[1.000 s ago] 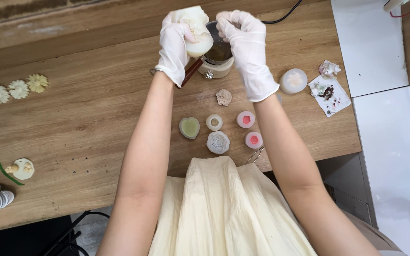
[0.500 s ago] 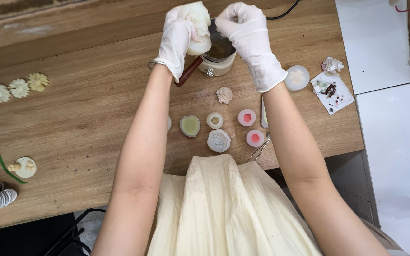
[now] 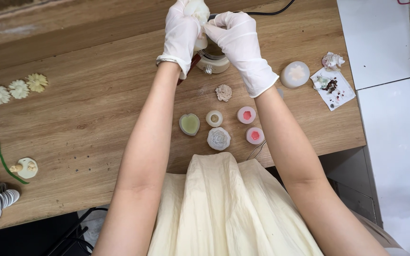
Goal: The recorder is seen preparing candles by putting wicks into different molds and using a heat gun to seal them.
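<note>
The left hand [image 3: 181, 33], in a white glove, is closed around a soft cream-white mould [image 3: 198, 13] and holds it up over the small melting pot [image 3: 213, 58] at the far side of the tabletop [image 3: 86, 109]. The right hand [image 3: 236, 40], also gloved, pinches the mould's near edge with thumb and fingertips, the other fingers curled in; the two hands touch at the mould.

The mould hangs right above the pot, so a slip of the pinch could, I judge, drop it or its cast piece into the liquid and splash it. The pot's reddish handle [image 3: 191, 66] juts toward the left wrist, and a bump there could tip the pot. A dark cable [image 3: 276, 8] runs off behind the pot and could snag if the pot is pulled.

Near the body lie a heart-shaped green mould [image 3: 189, 124], a small round cream mould [image 3: 214, 118], two pink-filled moulds [image 3: 246, 114], a grey-white rose [image 3: 218, 138] and a beige flower [image 3: 223, 92], all close together between the forearms, so lowering the elbows could sweep them. The near edge lies just behind the rose. To the right a round translucent mould [image 3: 294, 74] and a paper with scraps [image 3: 333, 87] sit close to the edge. The widest open wood lies to the left, between the left arm and three pale flowers [image 3: 19, 88].
</note>
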